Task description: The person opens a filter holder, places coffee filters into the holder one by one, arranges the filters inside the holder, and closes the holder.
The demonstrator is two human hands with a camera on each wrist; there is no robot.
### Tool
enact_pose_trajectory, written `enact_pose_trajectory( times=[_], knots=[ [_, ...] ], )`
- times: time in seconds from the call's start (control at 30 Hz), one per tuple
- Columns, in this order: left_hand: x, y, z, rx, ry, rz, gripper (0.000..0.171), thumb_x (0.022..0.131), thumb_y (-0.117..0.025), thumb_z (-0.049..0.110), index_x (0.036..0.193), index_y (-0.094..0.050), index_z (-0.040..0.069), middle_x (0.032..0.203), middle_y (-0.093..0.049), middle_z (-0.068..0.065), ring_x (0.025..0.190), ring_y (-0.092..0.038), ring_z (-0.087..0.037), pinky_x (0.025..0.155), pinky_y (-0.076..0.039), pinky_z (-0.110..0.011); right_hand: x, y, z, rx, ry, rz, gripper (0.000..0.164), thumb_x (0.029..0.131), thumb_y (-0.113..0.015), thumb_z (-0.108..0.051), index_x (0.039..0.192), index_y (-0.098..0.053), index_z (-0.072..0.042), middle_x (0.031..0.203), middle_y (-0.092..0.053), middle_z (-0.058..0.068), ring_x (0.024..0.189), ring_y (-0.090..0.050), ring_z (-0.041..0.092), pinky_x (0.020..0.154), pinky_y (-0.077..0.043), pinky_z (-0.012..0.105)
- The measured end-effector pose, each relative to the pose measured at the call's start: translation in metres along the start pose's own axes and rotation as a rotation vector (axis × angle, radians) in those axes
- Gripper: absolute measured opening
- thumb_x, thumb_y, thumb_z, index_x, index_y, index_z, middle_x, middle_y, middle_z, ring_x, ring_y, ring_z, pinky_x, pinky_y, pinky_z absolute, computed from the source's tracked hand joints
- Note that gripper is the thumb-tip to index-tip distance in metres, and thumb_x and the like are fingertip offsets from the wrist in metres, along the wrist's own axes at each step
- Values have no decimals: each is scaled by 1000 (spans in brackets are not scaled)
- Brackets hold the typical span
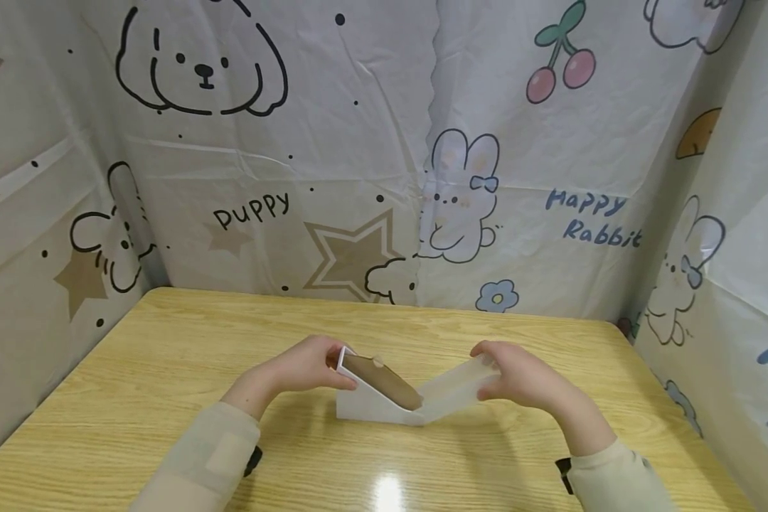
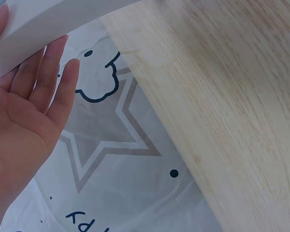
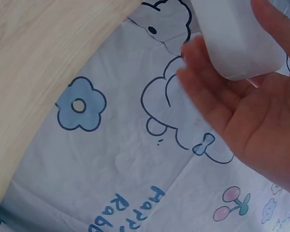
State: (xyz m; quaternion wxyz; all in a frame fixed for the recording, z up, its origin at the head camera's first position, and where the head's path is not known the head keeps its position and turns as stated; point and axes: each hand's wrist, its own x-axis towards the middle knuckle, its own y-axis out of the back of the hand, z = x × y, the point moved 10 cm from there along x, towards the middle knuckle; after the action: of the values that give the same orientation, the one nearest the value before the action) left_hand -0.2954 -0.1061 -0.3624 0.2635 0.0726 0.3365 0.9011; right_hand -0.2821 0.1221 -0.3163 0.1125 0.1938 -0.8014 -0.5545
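A white box (image 1: 366,405) with a slanted open top stands on the table in the head view. A brown panel (image 1: 390,385) with a small round spot near its upper edge lies within the slant. My left hand (image 1: 307,366) grips the tall left end of the box, thumb on the near side. From the low right end, a translucent white cover (image 1: 454,390) slopes up to the right. My right hand (image 1: 526,377) holds its raised end between thumb and fingers. That rounded end shows in the right wrist view; where cover and box meet, I cannot tell whether they are joined.
The light wooden table (image 1: 281,455) extends around the box on every side. Behind it and at both sides hangs a pale cloth (image 1: 345,163) printed with cartoon animals, stars and cherries.
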Motion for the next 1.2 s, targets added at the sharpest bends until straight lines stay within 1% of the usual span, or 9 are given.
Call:
enact_pose_trajectory(
  times=[0.13, 0.27, 0.43, 0.63, 0.7, 0.8, 0.87, 1.1, 1.2],
  knots=[
    [0, 0, 0, 3, 6, 1, 23, 78, -75, 22, 91, -63, 7, 80, -62, 0, 71, -51, -10, 66, -44, -26, 2, 0, 3, 59, 12, -9, 44, 69, -78, -9, 109, -60, -2, 102, -65, 9, 88, -58, 21, 77, -49, 39],
    [1, 0, 1, 0, 10, 0, 22, 78, -75, 22, 90, -63, 7, 78, -60, 1, 70, -49, -11, 65, -43, -26, 5, 2, -1, 75, 14, 21, 50, 71, -78, -13, 114, -58, -2, 107, -64, 11, 94, -59, 24, 81, -49, 42],
    [0, -1, 1, -8, -2, -2, 22, 78, -75, 22, 88, -62, 7, 76, -58, 1, 69, -47, -11, 64, -41, -26, 10, 1, -10, 157, 3, 58, 55, 73, -77, -16, 121, -54, -4, 111, -62, 12, 99, -58, 25, 84, -49, 43],
    [1, -3, 1, -8, -29, -15, 20, 80, -73, 22, 88, -61, 8, 73, -55, 2, 66, -45, -10, 61, -40, -23, 13, -5, -15, 328, 6, 86, 56, 77, -75, -14, 127, -49, -7, 113, -60, 15, 95, -60, 23, 72, -53, 33],
    [0, -4, 1, -8, -41, -26, 22, 81, -72, 22, 95, -62, 8, 76, -57, 3, 68, -47, -9, 63, -41, -23, 13, -8, -15, 369, 6, 86, 56, 78, -74, -13, 127, -48, -7, 112, -60, 16, 93, -62, 23, 69, -53, 31],
    [-1, -5, 0, 1, -50, -34, 36, 81, -72, 24, 111, -61, 7, 85, -62, 2, 75, -52, -10, 69, -45, -25, 14, -10, -16, 373, 7, 93, 55, 77, -74, -12, 126, -48, -7, 110, -60, 16, 91, -61, 22, 67, -53, 29],
    [-1, -5, -2, 5, -47, -36, 43, 81, -72, 26, 117, -58, 7, 92, -64, 1, 83, -56, -11, 75, -47, -28, 14, -11, -16, 361, 12, 92, 55, 77, -74, -12, 126, -48, -7, 109, -60, 14, 90, -60, 20, 67, -52, 28],
    [-8, 0, -5, 38, -42, -7, 29, 79, -74, 24, 99, -59, 8, 97, -66, -2, 96, -61, -19, 85, -50, -38, 15, -9, -21, 330, 21, 93, 53, 78, -74, -11, 124, -49, -6, 106, -61, 11, 88, -59, 19, 68, -51, 28],
    [-9, 2, -5, 33, -54, 7, 28, 79, -74, 20, 100, -60, 7, 97, -66, -4, 95, -62, -20, 87, -50, -40, 15, -9, -22, 358, 21, 103, 56, 78, -73, -10, 127, -47, -5, 109, -60, 14, 89, -60, 20, 68, -52, 29]
  ],
)
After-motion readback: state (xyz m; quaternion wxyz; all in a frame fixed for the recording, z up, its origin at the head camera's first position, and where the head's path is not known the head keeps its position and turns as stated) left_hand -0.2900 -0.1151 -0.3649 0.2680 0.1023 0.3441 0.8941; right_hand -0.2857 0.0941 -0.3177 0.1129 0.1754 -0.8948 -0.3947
